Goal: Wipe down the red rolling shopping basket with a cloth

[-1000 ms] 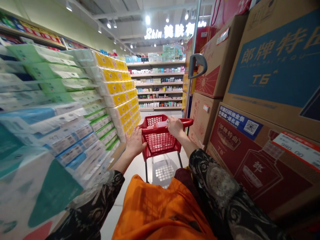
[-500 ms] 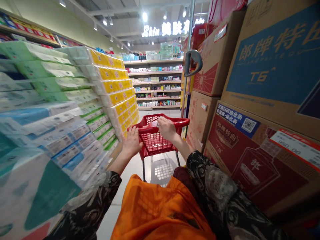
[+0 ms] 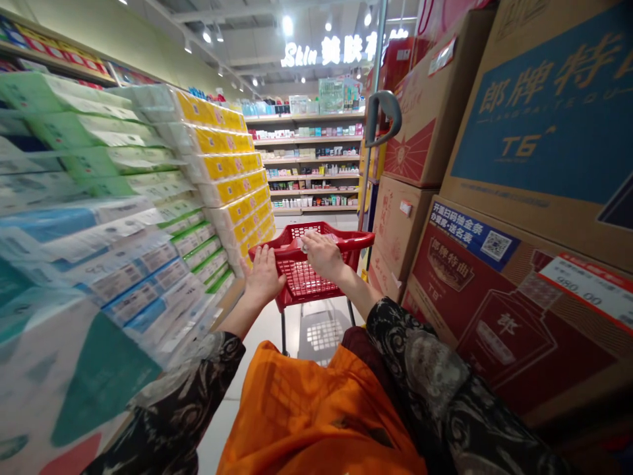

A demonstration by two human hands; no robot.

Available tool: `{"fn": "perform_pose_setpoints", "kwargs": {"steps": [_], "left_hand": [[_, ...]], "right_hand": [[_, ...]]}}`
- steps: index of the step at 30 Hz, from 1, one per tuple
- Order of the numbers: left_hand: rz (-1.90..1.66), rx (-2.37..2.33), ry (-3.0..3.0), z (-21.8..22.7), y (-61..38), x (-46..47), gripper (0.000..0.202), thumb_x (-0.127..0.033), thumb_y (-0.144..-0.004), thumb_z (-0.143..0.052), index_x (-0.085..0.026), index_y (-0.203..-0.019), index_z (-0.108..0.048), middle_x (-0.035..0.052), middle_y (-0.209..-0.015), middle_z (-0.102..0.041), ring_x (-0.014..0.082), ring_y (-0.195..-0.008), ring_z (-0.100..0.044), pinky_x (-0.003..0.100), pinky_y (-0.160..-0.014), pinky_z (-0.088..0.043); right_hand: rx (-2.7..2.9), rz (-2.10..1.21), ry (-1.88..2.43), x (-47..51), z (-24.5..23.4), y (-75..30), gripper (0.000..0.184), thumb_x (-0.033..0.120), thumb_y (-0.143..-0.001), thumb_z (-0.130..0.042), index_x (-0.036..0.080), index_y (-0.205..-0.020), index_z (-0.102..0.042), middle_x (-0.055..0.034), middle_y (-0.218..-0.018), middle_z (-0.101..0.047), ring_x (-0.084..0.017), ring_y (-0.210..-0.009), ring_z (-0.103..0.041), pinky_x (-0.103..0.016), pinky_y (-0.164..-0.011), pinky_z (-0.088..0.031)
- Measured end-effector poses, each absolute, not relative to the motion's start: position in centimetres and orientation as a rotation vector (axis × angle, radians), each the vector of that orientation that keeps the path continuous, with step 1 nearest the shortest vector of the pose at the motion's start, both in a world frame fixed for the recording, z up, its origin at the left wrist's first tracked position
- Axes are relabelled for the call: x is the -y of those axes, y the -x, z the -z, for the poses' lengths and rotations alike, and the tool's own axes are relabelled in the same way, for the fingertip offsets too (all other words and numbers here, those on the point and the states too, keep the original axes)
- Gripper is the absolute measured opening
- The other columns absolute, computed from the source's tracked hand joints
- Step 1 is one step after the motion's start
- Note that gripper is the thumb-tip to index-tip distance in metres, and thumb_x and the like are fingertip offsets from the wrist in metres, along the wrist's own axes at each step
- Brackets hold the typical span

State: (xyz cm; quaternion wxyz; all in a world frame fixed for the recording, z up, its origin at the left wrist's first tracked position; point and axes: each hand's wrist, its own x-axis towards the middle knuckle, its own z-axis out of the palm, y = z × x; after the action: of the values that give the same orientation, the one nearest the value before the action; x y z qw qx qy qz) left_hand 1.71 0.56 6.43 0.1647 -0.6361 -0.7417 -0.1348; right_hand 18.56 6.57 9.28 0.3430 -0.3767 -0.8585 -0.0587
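Both my hands rest on the front rim of a red plastic shopping trolley basket (image 3: 341,239), which stands ahead of me on thin metal legs. My left hand (image 3: 264,276) grips the rim's left side with its fingers spread. My right hand (image 3: 322,256) curls over the rim nearer the middle, next to a small pale packet (image 3: 316,238) lying inside the basket. The packet is partly hidden by my fingers, so I cannot tell what it is.
Stacked wrapped tissue packs (image 3: 217,165) tower close on the left, and large cardboard cartons (image 3: 529,132) crowd the right. A metal pole with a grey handle (image 3: 378,117) stands by the cartons. Shelves of cosmetics (image 3: 309,165) line the aisle's far end.
The basket and both hands have shifted left and slightly up in the view. The stacks and cartons have slid outward on either side, with the camera advancing along the aisle.
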Motion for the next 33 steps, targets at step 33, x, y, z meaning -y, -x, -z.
{"fn": "perform_pose_setpoints", "kwargs": {"steps": [33], "left_hand": [[0.53,2.117,1.876,-8.3,-3.3,-0.9,0.079,-0.037,-0.078,-0.045,-0.007,-0.143,-0.013,0.0169,-0.152,-0.016,0.0283,-0.141,-0.011,0.055,-0.111,0.004]], "right_hand": [[2.334,0.134,1.099,-9.2,-10.3,-21.8,0.028,0.008,-0.088,-0.038,0.012,-0.107,-0.058,-0.0091,-0.112,-0.058,-0.02,-0.106,-0.053,-0.034,-0.094,-0.042]]}}
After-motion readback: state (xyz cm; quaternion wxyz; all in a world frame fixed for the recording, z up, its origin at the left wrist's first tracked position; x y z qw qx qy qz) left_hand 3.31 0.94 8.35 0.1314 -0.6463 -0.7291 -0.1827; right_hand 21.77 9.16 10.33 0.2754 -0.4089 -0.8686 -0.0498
